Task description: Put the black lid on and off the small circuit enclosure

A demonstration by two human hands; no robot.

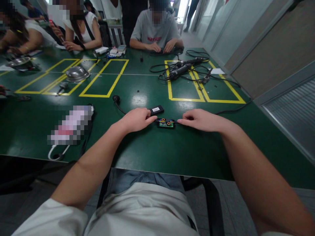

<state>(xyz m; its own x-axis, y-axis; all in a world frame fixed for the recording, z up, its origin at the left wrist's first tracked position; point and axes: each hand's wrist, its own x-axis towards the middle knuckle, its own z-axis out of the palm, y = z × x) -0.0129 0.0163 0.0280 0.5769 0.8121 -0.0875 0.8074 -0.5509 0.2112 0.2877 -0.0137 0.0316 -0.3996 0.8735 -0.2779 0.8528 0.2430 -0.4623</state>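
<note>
An opened black case (166, 126) lies on the green table with a small circuit board (162, 123) showing inside it. Two copper-coloured rings stand on the board. My left hand (138, 119) is closed at the case's left end, thumb against the black cable there. That cable (120, 109) runs out behind the hand to a round black plug (116, 98). On the other side, my right hand (200, 120) pinches the black cable (177, 121) where it leaves the case. Just behind the case, by my left fingers, is a black cover (157, 109) with a white label.
A blurred pink item (72, 126) with a strap lies left. Yellow tape outlines (105, 95) mark the table (147, 154). A metal bowl (76, 74) sits far left; tangled black cables (180, 70) lie far right. Several people sit opposite, one in a grey shirt (155, 31).
</note>
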